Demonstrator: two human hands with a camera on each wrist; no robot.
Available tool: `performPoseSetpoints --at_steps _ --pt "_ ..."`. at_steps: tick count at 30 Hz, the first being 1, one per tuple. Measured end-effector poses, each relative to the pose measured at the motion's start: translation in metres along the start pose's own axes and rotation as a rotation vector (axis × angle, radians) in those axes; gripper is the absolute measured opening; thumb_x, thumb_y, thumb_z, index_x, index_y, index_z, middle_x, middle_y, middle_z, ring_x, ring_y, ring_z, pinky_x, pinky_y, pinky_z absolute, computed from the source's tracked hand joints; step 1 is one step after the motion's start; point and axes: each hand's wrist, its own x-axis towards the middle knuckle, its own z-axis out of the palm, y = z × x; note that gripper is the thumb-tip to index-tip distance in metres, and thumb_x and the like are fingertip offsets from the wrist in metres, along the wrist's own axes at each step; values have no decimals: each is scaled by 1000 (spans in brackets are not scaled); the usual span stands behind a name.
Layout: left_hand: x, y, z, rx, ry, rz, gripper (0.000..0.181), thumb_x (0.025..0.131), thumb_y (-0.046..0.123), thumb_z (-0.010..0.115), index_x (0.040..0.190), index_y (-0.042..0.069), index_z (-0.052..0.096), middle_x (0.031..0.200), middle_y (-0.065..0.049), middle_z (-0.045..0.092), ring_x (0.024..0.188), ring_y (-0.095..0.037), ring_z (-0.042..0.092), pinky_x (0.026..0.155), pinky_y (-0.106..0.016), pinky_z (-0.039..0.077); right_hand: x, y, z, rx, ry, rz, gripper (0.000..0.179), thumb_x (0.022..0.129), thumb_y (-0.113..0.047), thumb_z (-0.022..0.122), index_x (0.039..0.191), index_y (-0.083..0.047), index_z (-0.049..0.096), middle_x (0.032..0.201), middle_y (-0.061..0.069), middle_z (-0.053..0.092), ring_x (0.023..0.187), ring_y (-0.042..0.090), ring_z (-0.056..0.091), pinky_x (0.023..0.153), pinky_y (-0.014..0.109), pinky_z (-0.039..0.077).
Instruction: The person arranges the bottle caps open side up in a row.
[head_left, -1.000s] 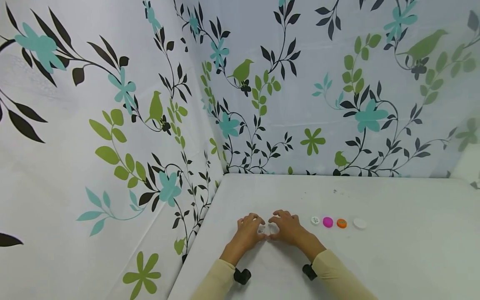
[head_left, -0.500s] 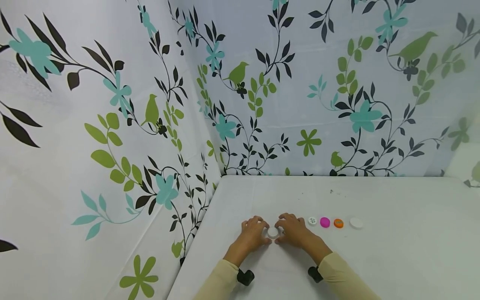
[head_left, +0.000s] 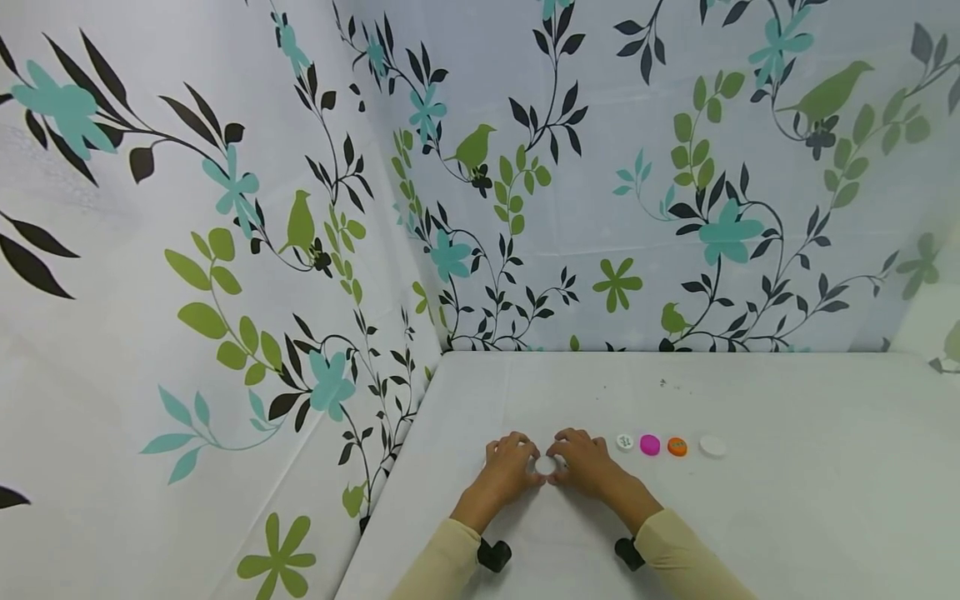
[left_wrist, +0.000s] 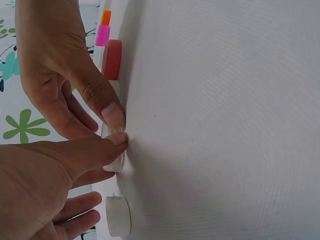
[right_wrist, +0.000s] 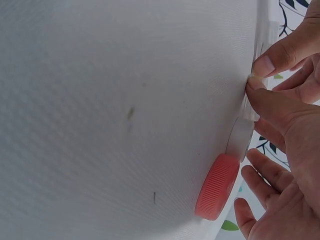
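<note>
Thumbs and fingers of both hands curl round a small white cap (head_left: 545, 465) on the white table, the thumb tips meeting in front of it. In the head view my left hand (head_left: 508, 468) grips its left side and my right hand (head_left: 588, 464) its right. The left wrist view shows this cap mostly covered by fingers, with another white cap (left_wrist: 118, 216) beside the left hand. Next to the right hand, the right wrist view has a red ridged cap (right_wrist: 218, 189) and a white cap (right_wrist: 241, 139). The hands hide these from the head view.
Right of the hands lies a row of caps: white (head_left: 625, 442), magenta (head_left: 650, 445), orange (head_left: 677, 447) and a larger white cap (head_left: 712, 447). A patterned curtain (head_left: 555, 208) hangs along the table's (head_left: 795, 500) back and left sides.
One second ago the hands held separate whitish pieces with a gap between them. They have come together round one white cap. The head view has shifted slightly; the row of caps stays put.
</note>
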Motion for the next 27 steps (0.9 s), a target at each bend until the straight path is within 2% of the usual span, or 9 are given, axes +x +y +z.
performPoseSetpoints --at_steps 11,15,19,27 --pt "0 -2 2 7 33 17 33 90 34 85 113 14 73 129 -5 63 126 -29 59 105 -51 40 1 0 0 14 3 1 29 87 -25 88 111 -13 78 135 14 64 131 38 55 99 65 43" --pt "1 -4 3 -25 37 9 34 91 33 85 114 12 72 129 -6 62 126 -28 59 106 -51 39 1 -1 -3 5 4 -7 27 90 -26 85 112 -13 77 137 14 63 132 39 55 100 65 44" --pt "0 -6 0 -67 63 5 34 91 30 85 115 10 72 131 -8 62 125 -29 59 106 -52 38 3 -1 -8 15 6 2 27 93 -28 83 114 -12 77 138 14 64 132 38 55 101 63 45" --pt "0 -9 -2 -99 138 28 41 91 33 85 118 10 65 132 -10 60 124 -30 60 105 -53 40 7 -3 -12 67 49 23 29 97 -39 76 106 -11 80 138 13 64 130 36 58 99 64 43"
